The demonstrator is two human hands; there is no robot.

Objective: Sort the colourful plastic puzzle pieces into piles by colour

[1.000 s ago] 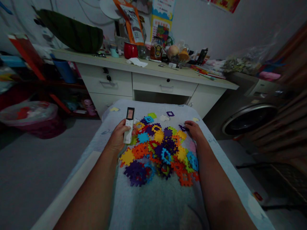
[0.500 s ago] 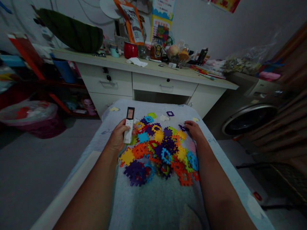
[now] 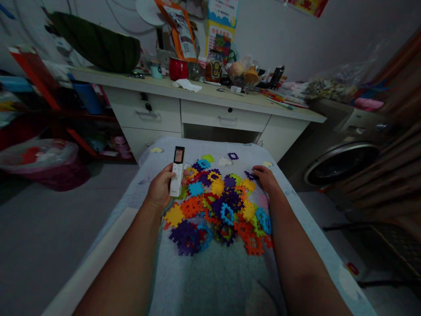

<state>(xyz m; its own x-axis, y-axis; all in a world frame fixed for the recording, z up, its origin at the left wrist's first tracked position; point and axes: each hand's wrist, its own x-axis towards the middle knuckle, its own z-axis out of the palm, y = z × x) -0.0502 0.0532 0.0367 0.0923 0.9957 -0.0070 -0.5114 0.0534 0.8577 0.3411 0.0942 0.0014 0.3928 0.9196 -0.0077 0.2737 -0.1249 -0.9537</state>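
My left hand (image 3: 160, 189) is closed around a white remote control (image 3: 177, 173) with a dark screen end pointing away from me. It hovers at the left edge of a heap of colourful interlocking plastic pieces (image 3: 219, 202) spread on a cloth-covered table (image 3: 204, 276). My right hand (image 3: 267, 179) rests palm down at the right side of the heap, its fingers touching a small purple piece (image 3: 250, 176). Whether those fingers pinch the piece is unclear.
A white desk with drawers (image 3: 197, 112) stands just beyond the table, crowded with a red mug (image 3: 177, 69), jars and papers. A washing machine (image 3: 345, 149) is at the right. A pink bin lined with a bag (image 3: 42, 162) sits on the floor at left.
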